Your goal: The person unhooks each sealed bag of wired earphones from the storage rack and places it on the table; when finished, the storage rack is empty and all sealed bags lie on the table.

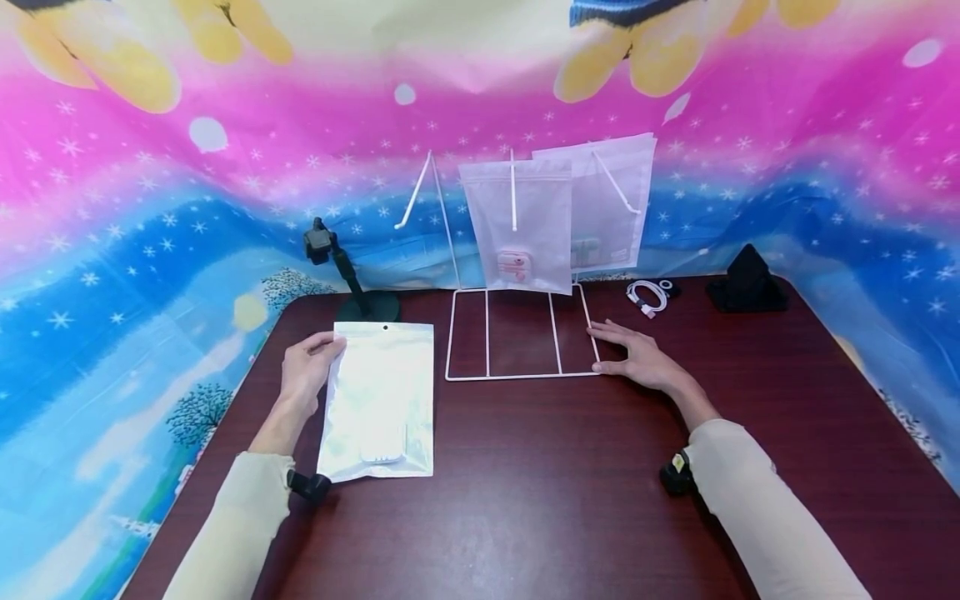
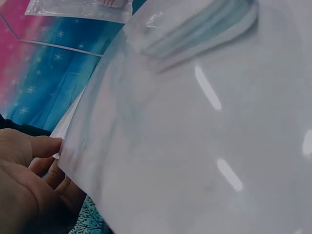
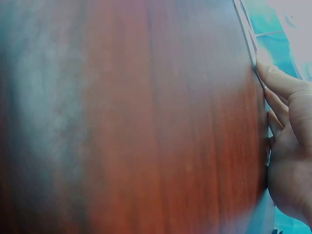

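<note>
My left hand (image 1: pixel 303 371) pinches the upper left corner of a shiny white zip pouch (image 1: pixel 382 392) between thumb and fingers. A small hole marks the pouch's top, and a boxy item bulges near its bottom. In the left wrist view, a pale blue-green shape shows through the pouch (image 2: pixel 161 131). My right hand (image 1: pixel 637 357), fingers extended, touches the right side of the base of a white wire display rack (image 1: pixel 517 377). One pouch (image 1: pixel 517 208) with a pink item inside hangs on the rack's middle prong. Behind it, more pouches (image 1: pixel 630 183) hang on the right prong.
At the back left of the dark red table (image 1: pixel 517 500) stands a black phone or camera stand (image 1: pixel 348 275). A coiled white cable (image 1: pixel 647 297) and a black holder (image 1: pixel 747 283) lie at the back right. A printed cloth (image 1: pixel 247 192) hangs close behind the table.
</note>
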`<state>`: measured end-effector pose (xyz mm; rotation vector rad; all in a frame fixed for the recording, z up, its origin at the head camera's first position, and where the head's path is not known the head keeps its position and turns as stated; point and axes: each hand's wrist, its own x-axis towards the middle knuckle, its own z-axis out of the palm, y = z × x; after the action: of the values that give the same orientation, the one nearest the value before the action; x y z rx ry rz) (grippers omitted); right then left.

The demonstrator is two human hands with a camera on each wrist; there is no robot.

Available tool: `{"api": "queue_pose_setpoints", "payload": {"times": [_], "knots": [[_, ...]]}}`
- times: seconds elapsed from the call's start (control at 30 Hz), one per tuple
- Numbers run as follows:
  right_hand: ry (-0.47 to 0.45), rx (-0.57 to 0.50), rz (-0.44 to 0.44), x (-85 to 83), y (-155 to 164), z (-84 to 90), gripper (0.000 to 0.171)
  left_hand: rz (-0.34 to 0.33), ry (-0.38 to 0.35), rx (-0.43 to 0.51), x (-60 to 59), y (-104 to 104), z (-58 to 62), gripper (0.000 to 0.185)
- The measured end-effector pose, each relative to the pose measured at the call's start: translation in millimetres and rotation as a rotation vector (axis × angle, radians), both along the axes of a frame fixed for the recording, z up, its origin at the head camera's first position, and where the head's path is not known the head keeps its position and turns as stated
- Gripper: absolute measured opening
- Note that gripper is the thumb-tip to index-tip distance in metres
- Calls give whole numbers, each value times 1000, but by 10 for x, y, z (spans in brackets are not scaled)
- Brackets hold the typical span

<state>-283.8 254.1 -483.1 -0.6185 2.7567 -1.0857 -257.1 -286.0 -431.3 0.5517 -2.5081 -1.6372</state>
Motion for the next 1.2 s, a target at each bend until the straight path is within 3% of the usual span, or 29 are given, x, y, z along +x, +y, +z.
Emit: {"api": "queue_pose_setpoints", "payload": {"times": [0.57,1.2], "knots": [[4,7,-8,-20,7,-23,74,21,-33,-40,-75,82,-221,43],[7,6,-15,-24,19,-28,73,26,-67,-63,-119,126,-301,40]]}}
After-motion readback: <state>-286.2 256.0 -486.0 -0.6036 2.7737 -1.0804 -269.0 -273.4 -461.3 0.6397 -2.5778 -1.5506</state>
